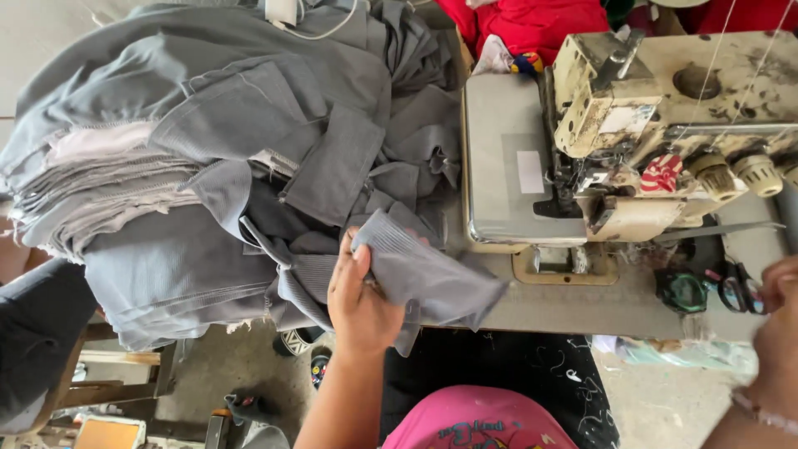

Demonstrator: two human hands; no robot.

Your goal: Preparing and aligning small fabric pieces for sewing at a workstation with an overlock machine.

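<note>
Now left hand [359, 291] pinching small grey ribbed fabric piece [424, 278] at worktop [582, 309] edge, beside grey garment pile [208, 166]. Right hand [777, 324] at frame edge near scissors [736, 287] – grip unclear. Best: hold piece flat, edges aligned, before feeding to overlock sewing machine [648, 125].
</note>
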